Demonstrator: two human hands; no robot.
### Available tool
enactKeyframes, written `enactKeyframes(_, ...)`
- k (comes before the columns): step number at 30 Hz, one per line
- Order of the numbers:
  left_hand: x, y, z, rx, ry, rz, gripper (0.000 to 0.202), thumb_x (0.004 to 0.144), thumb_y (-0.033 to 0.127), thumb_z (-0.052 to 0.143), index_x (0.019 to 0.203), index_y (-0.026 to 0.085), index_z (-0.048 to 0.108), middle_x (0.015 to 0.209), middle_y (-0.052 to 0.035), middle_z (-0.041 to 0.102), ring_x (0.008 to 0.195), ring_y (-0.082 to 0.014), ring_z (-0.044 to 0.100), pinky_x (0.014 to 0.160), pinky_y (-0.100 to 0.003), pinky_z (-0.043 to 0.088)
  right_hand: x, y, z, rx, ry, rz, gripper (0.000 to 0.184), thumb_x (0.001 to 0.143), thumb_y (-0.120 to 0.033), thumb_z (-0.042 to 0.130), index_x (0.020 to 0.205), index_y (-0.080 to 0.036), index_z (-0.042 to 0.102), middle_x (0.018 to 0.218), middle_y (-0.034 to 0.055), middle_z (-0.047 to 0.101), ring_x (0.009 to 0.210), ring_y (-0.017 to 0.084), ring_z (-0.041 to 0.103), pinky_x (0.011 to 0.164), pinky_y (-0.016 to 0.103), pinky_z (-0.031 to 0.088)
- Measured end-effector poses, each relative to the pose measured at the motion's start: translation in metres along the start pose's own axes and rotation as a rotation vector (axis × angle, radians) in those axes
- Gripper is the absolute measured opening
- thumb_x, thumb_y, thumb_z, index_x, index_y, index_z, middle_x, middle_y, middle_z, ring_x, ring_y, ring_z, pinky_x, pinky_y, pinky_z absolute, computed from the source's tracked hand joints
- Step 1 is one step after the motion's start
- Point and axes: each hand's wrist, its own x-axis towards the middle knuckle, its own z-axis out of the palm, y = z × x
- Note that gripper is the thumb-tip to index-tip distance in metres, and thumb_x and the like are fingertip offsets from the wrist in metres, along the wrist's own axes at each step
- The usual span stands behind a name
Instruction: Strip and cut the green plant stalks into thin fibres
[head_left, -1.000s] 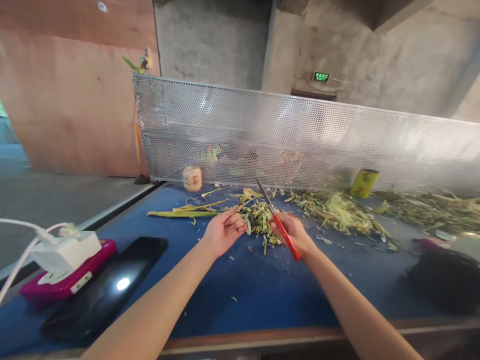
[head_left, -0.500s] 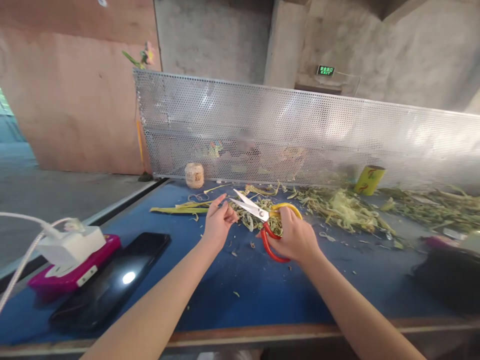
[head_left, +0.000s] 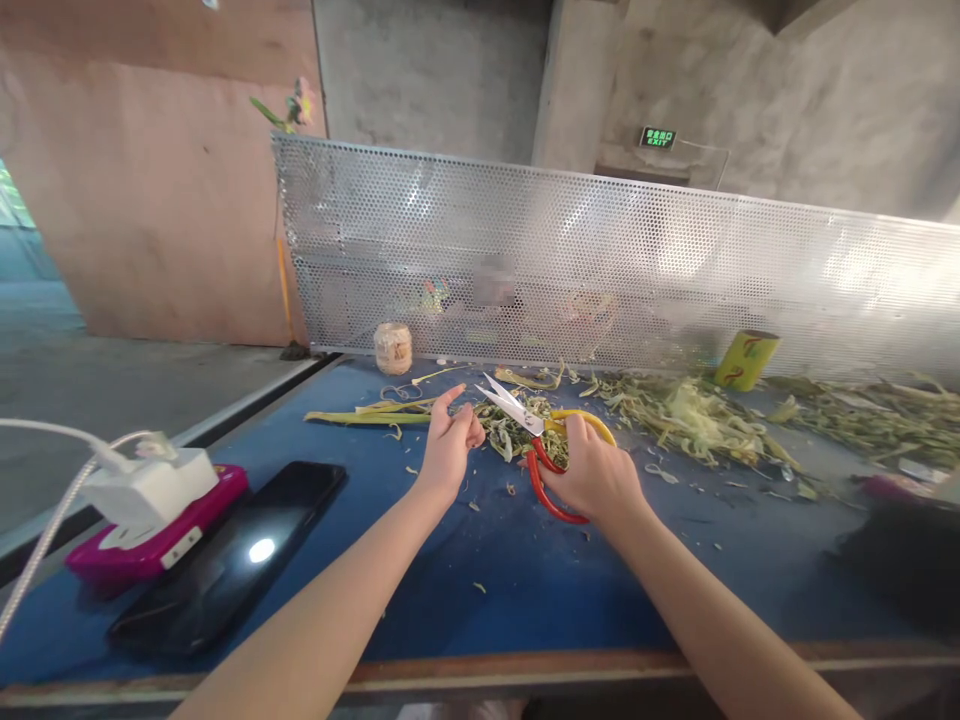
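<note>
Wood edges the near side of the blue-covered table (head_left: 517, 590), and both my bare forearms reach out over it. On the near left lies a flat black phone (head_left: 232, 555) with a spot of light on its glass. Just left of it sits a magenta flat box (head_left: 112, 565) with a white charger plug (head_left: 150, 488) on top. A dark, blurred bundle (head_left: 900, 560) sits at the near right edge.

Further out, my left hand (head_left: 448, 445) is raised just above the table, index finger stretched out and the other fingers curled against the thumb. I cannot tell whether anything small is pinched there. My right hand (head_left: 600, 480) is closed through the red and yellow handle loops of steel-bladed scissors (head_left: 534, 432). Their blades are parted and point left and away, with the tips near my left index finger.

Right behind the blades lies a small pile of chopped green plant trimmings (head_left: 504, 435). Long green stalks (head_left: 360, 416) lie to the left of it, and a bigger heap of pale green leaves and stems (head_left: 690, 410) spreads off to the right.

At the far edge stand a small pale jar (head_left: 393, 348) on the left and a yellow-green tube (head_left: 745, 360) on the right, both just in front of a perforated metal screen (head_left: 600, 270). Behind the screen are a plywood panel (head_left: 150, 200), a concrete wall (head_left: 435, 80) and a green exit sign (head_left: 657, 137).
</note>
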Motion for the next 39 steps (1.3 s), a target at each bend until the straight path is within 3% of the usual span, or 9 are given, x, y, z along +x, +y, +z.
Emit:
enactKeyframes(13, -0.001, 0.001, 0.0, 0.073, -0.017, -0.002, 0.028, 0.076, 0.022, 0.05, 0.102, 0.02, 0.042, 0.044, 0.0105, 0.027, 0.041, -0.0073, 0.028, 0.047, -0.023, 0.026, 0.001, 0.002, 0.0, -0.067, -0.077, 0.032, 0.041, 0.072, -0.057, 0.041, 0.088, -0.019, 0.044, 0.076, 0.0056, 0.06, 0.06, 0.021, 0.059, 0.043, 0.025, 0.026)
enactKeyframes(23, 0.001, -0.006, -0.001, 0.095, -0.05, -0.004, 0.026, 0.076, 0.021, 0.048, 0.1, 0.018, 0.039, 0.041, 0.0118, 0.029, 0.038, -0.0065, 0.027, 0.045, -0.022, 0.024, 0.001, 0.002, 0.001, -0.035, -0.081, 0.002, 0.047, 0.071, -0.065, 0.038, 0.086, -0.02, 0.045, 0.079, 0.0058, 0.061, 0.062, 0.021, 0.059, 0.045, 0.025, 0.029)
enactKeyframes(28, 0.0, -0.008, -0.001, 0.112, -0.054, -0.044, 0.026, 0.076, 0.02, 0.049, 0.1, 0.018, 0.039, 0.041, 0.0118, 0.03, 0.038, -0.0065, 0.029, 0.045, -0.021, 0.025, 0.002, 0.001, 0.0, -0.007, -0.157, 0.002, 0.043, 0.074, -0.061, 0.036, 0.082, -0.02, 0.045, 0.073, 0.0049, 0.06, 0.059, 0.02, 0.059, 0.045, 0.024, 0.026)
enactKeyframes(35, 0.002, -0.006, -0.001, -0.127, 0.058, -0.188, 0.016, 0.076, 0.013, 0.048, 0.09, 0.018, 0.043, 0.038, 0.0121, 0.027, 0.034, -0.006, 0.028, 0.042, -0.02, 0.025, 0.003, 0.002, -0.002, 0.116, -0.195, 0.112, 0.04, 0.077, -0.059, 0.034, 0.079, -0.02, 0.041, 0.06, 0.0027, 0.056, 0.055, 0.019, 0.056, 0.044, 0.023, 0.026)
enactKeyframes(39, 0.005, 0.002, -0.003, -0.369, 0.113, -0.326, 0.011, 0.079, 0.007, 0.042, 0.074, 0.018, 0.041, 0.041, 0.0108, 0.024, 0.033, -0.0062, 0.028, 0.041, -0.02, 0.027, 0.006, 0.01, 0.0, 0.223, -0.198, 0.131, 0.035, 0.079, -0.054, 0.032, 0.078, -0.02, 0.038, 0.067, 0.0046, 0.057, 0.06, 0.019, 0.056, 0.046, 0.022, 0.028)
